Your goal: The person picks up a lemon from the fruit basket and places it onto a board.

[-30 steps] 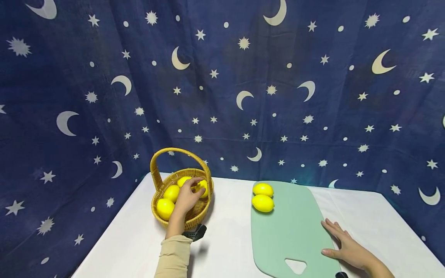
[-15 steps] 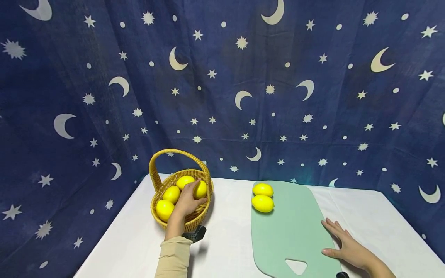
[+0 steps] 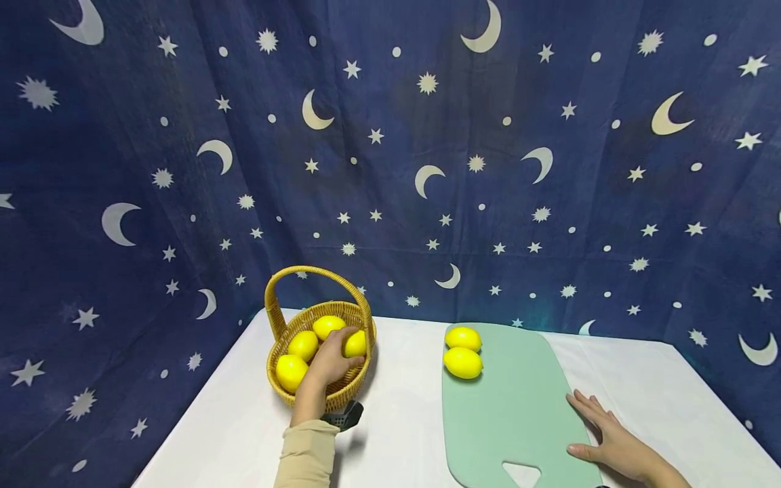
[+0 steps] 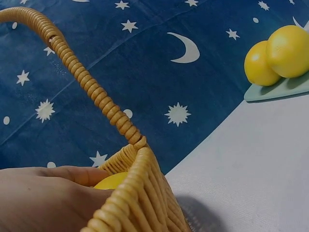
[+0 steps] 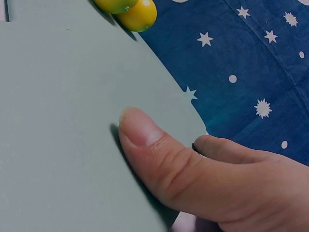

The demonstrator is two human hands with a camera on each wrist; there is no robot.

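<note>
My left hand (image 3: 331, 360) reaches into a wicker basket (image 3: 343, 396) with an arched handle. Its fingers and thumb hold the rightmost lemon (image 3: 355, 344) by its sides, close to the basket's right wall. In the left wrist view, a strip of that lemon (image 4: 112, 181) shows between the fingers and the wicker rim; the rest is hidden. Other lemons (image 3: 291, 372) lie in the basket, left of and behind this hand. At the right, my right hand (image 3: 616, 444) rests with fingers spread on the edge of a pale green cutting board (image 3: 512, 413), thumb (image 5: 145, 140) over its surface.
Two lemons (image 3: 463, 363) lie close together at the board's far left corner. A handle hole pierces the board's near end. White cloth (image 3: 403, 407) covers the table, and a dark blue curtain (image 3: 390, 176) with moons and stars hangs right behind it.
My left hand, earlier raised over the rightmost lemon with fingers bent, has lowered and closed around it inside the basket. The right hand stays in place on the board's edge.
</note>
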